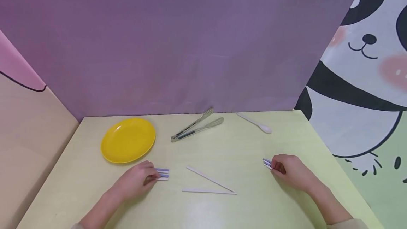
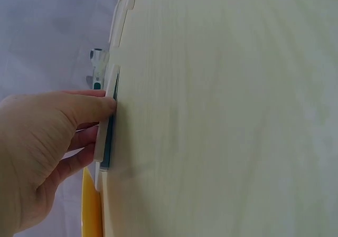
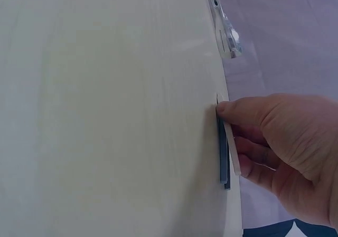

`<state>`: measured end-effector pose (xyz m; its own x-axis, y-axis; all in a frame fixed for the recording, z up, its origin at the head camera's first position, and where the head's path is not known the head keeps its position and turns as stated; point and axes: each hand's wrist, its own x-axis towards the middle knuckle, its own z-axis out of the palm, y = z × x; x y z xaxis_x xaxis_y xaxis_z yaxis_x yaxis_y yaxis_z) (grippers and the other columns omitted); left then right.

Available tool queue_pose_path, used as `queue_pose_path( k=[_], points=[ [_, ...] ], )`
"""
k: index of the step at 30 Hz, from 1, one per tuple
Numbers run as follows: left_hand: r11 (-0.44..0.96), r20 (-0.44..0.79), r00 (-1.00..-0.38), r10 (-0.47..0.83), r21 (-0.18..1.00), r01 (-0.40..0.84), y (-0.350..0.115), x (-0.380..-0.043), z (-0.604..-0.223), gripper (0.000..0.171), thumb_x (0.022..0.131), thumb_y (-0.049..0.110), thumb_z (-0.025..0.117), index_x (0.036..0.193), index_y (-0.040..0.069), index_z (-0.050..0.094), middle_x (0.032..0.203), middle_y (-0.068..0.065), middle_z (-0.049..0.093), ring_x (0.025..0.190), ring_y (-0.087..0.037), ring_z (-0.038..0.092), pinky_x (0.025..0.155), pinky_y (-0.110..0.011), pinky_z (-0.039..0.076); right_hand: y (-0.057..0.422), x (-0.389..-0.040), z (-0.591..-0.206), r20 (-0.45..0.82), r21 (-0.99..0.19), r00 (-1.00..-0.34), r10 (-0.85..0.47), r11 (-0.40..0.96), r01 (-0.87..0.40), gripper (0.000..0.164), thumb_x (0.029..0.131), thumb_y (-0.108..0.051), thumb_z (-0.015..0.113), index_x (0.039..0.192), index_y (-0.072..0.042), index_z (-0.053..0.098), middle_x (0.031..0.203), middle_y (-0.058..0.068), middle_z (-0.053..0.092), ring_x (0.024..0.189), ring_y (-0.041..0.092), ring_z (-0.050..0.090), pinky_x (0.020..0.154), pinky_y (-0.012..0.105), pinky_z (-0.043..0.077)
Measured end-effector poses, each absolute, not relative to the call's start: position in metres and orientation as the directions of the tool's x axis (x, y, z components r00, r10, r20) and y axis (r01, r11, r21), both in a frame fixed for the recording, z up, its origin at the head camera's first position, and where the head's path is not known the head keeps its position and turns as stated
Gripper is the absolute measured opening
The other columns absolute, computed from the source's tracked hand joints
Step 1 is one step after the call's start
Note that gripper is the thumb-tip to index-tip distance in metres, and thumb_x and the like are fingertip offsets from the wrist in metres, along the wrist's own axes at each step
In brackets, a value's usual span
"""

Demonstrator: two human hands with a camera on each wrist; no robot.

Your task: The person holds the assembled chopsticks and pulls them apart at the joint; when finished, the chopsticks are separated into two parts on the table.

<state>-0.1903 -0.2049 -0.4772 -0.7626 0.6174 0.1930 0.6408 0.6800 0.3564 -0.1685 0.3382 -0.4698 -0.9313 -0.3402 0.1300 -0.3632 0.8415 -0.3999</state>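
My left hand (image 1: 136,181) pinches a short blue-and-white striped piece (image 1: 163,174) close over the left part of the table; its kind is not clear. In the left wrist view, the thumb lies on the near face of the striped piece (image 2: 107,136). At the right, my right hand (image 1: 292,172) pinches a similar striped piece (image 1: 267,163), partly hidden by the fingers. The right wrist view shows a dark blue strip and a white strip on this piece (image 3: 223,152), slightly spread at one end. Between the hands lie two pale chopsticks (image 1: 210,179), right ends close together.
A yellow plate (image 1: 127,140) sits at the back left. Metal tongs (image 1: 194,126) with dark grips lie spread near the back edge. To their right is a pale spoon (image 1: 254,123). A purple cloth (image 1: 190,45) hangs behind the table (image 1: 206,211).
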Motion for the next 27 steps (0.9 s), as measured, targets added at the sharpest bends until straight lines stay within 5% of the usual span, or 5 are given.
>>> queue_pose_path(
  k=[12,27],
  points=[
    [0.703,0.186,-0.776,0.602,0.336,0.626,-0.199,-0.191,-0.472,0.012,0.088,0.013,0.086,0.095,0.021,0.081,0.092,0.015,0.065,0.086,0.0,0.052,0.078,-0.024,0.055,0.334,-0.172,-0.465,0.177,-0.39,-0.917,-0.357,0.83,-0.399,0.022,0.086,-0.005,0.085,0.085,-0.021,0.07,0.074,-0.018,0.058,0.069,-0.004,0.051,0.063,0.022,0.048],
    [0.557,0.208,-0.629,0.749,0.315,0.768,-0.102,-0.212,-0.46,0.006,0.095,0.015,0.08,0.1,0.015,0.082,0.097,0.005,0.072,0.095,-0.012,0.063,0.089,-0.028,0.058,0.223,-0.184,-0.451,0.164,-0.539,-0.786,-0.596,0.613,-0.577,0.017,0.094,-0.005,0.076,0.089,-0.02,0.07,0.075,-0.015,0.06,0.068,-0.003,0.053,0.064,0.018,0.049]
  ],
)
